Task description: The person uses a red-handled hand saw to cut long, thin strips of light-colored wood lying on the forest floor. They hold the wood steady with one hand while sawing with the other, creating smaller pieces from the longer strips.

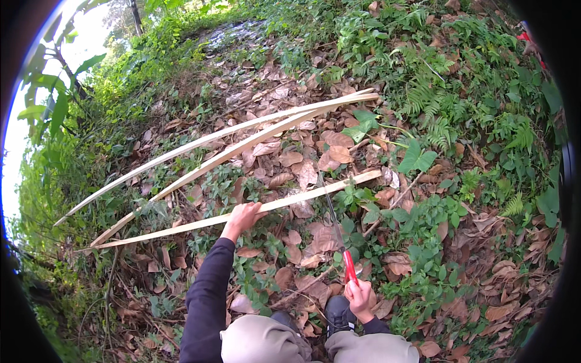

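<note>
A long, pale split-wood strip point(302, 197) slants up to the right over the leaf litter. My left hand point(243, 218) is closed around it near its middle. My right hand point(361, 297) grips the red handle of a long thin blade point(336, 230), seen nearly edge-on, so I cannot tell whether it is a saw or a machete. Its far end crosses the strip toward the strip's right end; whether it touches the wood is unclear. Beyond lie two more pale wood strips, a nearer one point(227, 154) and a farther one point(181, 147), which meet at their upper right ends.
Dry brown leaves point(324, 239) and low green plants cover the ground. My dark shoes point(339, 314) are just below the blade's handle. Thin fallen sticks point(301, 291) lie near my feet. Ferns point(426, 100) grow at the right, with broad-leaved plants point(417, 156) nearer the strips.
</note>
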Demonstrator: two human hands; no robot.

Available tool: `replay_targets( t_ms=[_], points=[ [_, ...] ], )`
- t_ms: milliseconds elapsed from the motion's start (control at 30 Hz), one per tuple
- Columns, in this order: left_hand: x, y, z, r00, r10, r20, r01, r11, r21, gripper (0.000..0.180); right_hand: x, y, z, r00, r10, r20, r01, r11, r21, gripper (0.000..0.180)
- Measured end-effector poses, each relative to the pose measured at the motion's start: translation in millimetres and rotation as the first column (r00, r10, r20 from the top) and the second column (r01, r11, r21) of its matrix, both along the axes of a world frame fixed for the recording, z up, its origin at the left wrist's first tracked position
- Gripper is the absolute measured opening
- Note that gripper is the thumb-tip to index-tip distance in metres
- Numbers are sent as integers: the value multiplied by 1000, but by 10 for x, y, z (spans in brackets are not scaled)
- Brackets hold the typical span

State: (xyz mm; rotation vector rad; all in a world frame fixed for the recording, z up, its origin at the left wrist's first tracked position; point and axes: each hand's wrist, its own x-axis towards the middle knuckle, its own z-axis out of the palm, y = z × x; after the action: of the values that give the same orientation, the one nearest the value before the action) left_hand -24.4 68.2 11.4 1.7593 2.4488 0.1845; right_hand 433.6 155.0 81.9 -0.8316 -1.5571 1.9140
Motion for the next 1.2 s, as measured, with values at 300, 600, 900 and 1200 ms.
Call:
replay_targets(
  t_ms=[300,600,900,1200],
  points=[
    [31,-14,398,940,179,289,-123,971,-204,55,-196,89,-64,1000,8,-11,-7,1000,11,39],
    [-194,76,247,913,258,317,-150,933,-328,68,-439,110,-31,998,-42,-45,40,998,-54,42],
    [-183,58,139,959,229,166,-212,971,-111,58,-563,167,93,998,61,11,-62,996,62,37],
    [-149,48,135,958,263,117,-244,958,-153,60,-839,240,-34,992,128,22,-130,976,175,36]
  ],
)
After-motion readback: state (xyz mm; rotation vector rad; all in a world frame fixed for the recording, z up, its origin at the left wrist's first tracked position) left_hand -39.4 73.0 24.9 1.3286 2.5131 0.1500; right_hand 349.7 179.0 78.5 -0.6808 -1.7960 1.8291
